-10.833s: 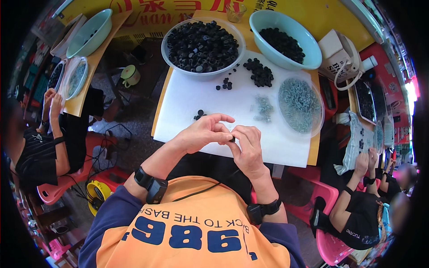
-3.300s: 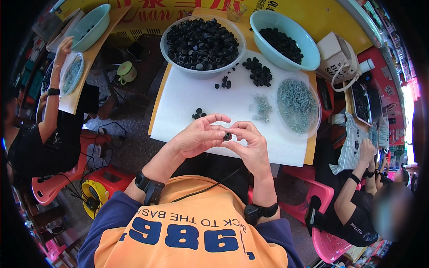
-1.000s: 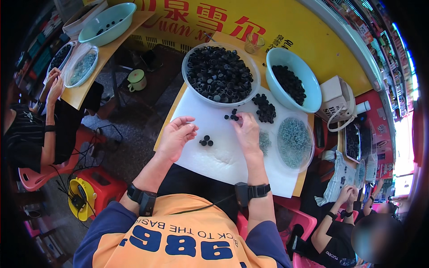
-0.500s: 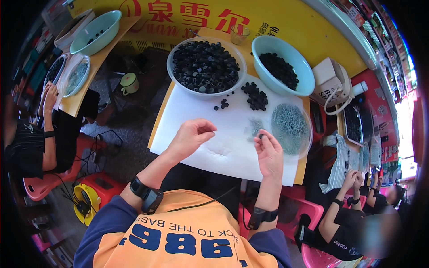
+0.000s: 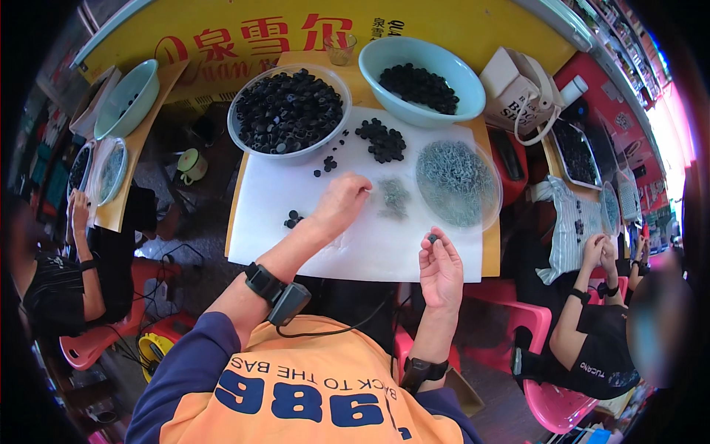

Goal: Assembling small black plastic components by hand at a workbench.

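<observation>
Cap [image 5: 432,238] is being pinched by closed fingers of the right hand [image 5: 442,270] above the desk [image 5: 491,255], ideally being steadied without squeezing, while curled left hand [image 5: 342,204] fingers, gap and hold being hidden, are being held beside pale bits [image 5: 393,198].

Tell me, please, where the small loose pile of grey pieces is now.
In the head view, the pile lies on the white sheet just right of centre, between the left hand and the round clear dish.
</observation>
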`<state>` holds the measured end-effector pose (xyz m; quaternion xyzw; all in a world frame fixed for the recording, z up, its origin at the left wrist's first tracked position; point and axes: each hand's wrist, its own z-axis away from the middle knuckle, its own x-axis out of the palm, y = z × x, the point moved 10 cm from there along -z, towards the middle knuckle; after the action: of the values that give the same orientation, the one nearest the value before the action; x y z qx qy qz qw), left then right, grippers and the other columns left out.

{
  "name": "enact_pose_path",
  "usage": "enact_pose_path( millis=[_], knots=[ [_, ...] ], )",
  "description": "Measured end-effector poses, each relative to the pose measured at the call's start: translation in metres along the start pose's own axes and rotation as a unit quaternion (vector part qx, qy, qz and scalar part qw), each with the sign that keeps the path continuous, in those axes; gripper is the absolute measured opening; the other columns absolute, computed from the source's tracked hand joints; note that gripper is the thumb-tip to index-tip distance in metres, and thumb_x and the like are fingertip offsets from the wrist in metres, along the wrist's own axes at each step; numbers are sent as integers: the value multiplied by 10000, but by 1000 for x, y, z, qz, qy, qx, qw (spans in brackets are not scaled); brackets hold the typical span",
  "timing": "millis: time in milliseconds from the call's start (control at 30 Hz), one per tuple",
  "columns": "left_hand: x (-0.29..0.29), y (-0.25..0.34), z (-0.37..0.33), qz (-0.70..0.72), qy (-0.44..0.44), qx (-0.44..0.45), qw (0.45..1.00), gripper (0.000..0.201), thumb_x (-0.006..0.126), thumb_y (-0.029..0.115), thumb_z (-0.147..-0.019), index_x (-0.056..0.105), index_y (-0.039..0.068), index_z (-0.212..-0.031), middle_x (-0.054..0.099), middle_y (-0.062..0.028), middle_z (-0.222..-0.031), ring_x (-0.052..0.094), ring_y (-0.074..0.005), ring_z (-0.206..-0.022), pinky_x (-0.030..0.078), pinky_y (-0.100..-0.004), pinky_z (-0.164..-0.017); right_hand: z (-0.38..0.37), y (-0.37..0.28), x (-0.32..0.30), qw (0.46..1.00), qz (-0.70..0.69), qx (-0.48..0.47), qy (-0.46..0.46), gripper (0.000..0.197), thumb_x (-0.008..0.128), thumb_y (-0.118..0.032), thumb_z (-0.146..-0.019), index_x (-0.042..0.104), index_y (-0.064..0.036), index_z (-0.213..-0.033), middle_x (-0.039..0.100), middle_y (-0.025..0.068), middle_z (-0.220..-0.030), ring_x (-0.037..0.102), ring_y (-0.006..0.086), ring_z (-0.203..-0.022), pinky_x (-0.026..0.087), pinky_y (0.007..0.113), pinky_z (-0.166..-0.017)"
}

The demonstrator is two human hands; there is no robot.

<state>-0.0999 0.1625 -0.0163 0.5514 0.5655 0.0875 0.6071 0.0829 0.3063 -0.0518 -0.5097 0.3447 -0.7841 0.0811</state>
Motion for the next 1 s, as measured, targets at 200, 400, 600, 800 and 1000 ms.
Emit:
enact_pose_path(
  millis=[200, 400, 600, 800, 1000],
  knots=[
    [20, 1, -5, -50, -90, -43, 994, 181, 655, 56, -809, 697, -11, -972, 628, -175, -954, 627, -312, -890, 497, -382, -779, 0, 6, -6, 1000, -6, 16, 10, 248, 566, -10, -940, 585, 46, -1181, 655, 90, -1020, 659, 151, -914, 559, 247, -793],
    [12, -3, 2, 14, -69, -80, 994, 147, 689, 61, -790, 682, -26, -909, 624, -141, -871, 617, -235, -796, 492, -330, -732, 0, 11, -5, 1000, 0, 22, 7, 238, 579, -16, -936, 598, 38, -1167, 672, 89, -1002, 666, 154, -906, 562, 239, -774],
    [3, -12, 8, 66, -92, -129, 985, 150, 694, 43, -769, 680, -27, -902, 679, -167, -783, 648, -229, -728, 511, -334, -697, 1, 22, 4, 999, 21, 37, -12, 230, 600, -8, -919, 618, 21, -1146, 684, 92, -1004, 673, 161, -903, 564, 241, -763],
    [-2, -17, 21, 265, -143, -207, 931, 108, 713, 36, -810, 691, -42, -881, 703, -85, -810, 656, -129, -724, 524, -255, -659, 3, 30, 30, 998, 44, 50, -21, 230, 608, 0, -911, 625, 18, -1139, 685, 95, -1004, 676, 174, -915, 562, 247, -759],
    [-23, 39, 49, 511, -141, -222, 819, 101, 715, 10, -822, 686, -12, -916, 697, -94, -861, 658, -137, -738, 522, -247, -648, 3, 34, 66, 990, 90, 82, -69, 226, 608, -8, -914, 631, 29, -1136, 690, 120, -1004, 689, 189, -880, 559, 253, -759]
  ],
)
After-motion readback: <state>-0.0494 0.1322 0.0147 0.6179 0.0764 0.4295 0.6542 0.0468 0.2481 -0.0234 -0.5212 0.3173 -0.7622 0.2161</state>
